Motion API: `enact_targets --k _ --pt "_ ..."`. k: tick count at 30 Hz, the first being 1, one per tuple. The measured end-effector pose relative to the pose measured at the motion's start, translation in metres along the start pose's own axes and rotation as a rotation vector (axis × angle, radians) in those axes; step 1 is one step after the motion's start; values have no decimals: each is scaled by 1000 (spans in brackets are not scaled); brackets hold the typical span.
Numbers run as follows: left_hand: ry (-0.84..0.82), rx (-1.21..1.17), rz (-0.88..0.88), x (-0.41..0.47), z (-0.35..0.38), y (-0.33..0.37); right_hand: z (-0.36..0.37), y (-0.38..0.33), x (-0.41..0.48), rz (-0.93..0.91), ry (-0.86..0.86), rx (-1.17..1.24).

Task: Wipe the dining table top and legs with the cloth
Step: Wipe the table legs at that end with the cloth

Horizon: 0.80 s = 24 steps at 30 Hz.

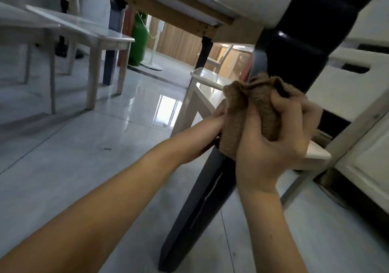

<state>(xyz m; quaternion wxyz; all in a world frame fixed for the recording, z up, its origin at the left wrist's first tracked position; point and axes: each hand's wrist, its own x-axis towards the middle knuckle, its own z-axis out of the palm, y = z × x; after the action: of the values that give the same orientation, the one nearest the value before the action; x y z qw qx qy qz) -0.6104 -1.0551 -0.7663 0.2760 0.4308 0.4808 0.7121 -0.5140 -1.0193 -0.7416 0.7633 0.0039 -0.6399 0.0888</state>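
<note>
Right hand (271, 146), left hand (216, 121) grip cloth (250, 102) round table leg (202, 199).

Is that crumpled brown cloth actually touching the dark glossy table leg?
Touching. The head view shows the crumpled brown cloth pressed around the dark glossy table leg, no gap, gripped by the right hand.

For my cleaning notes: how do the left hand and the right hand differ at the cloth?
The right hand is in plain view and curls round the brown cloth; the left hand is mostly hidden behind the cloth. The right hand is on the near side of the table leg, the left hand at its left side. Both are at the cloth on that leg.
</note>
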Motion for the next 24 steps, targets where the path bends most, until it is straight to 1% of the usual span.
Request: enact_targets --k 1,2,3,4,5,7,9,11,13,15,18,20,22,24 --pt "49 -35 13 2 3 5 -8 5 -23 7 -40 19" --pt "62 -20 30 -1 2 9 -17 9 -50 22 -84 27" --pt "51 43 -27 1 4 10 -28 12 -80 44 -130 25" --pt "54 17 13 6 3 2 -37 16 -112 76 -168 25" --pt "61 75 -5 5 3 5 -46 20 -142 120 -195 32" --pt "42 23 15 -3 6 3 -63 26 -194 232 -245 24" --pt "11 -4 27 -11 3 -3 -80 27 -227 338 -313 -16" --pt "4 28 12 -19 5 -1 -85 21 -230 390 -323 -18" --pt "-1 39 9 -25 10 4 -74 11 -203 339 -273 6" --pt "-6 29 3 -29 7 4 -52 1 -152 262 -176 20" --pt "-37 44 -51 -31 7 11 -21 -5 -89 206 -87 -44" --pt "-43 5 -52 -30 8 11 -20 -4 -96 172 -92 -58" --pt "-23 16 -28 -26 8 9 -35 4 -136 152 -134 -66" --pt "-8 11 -10 -27 10 9 -51 9 -175 212 -190 -48"
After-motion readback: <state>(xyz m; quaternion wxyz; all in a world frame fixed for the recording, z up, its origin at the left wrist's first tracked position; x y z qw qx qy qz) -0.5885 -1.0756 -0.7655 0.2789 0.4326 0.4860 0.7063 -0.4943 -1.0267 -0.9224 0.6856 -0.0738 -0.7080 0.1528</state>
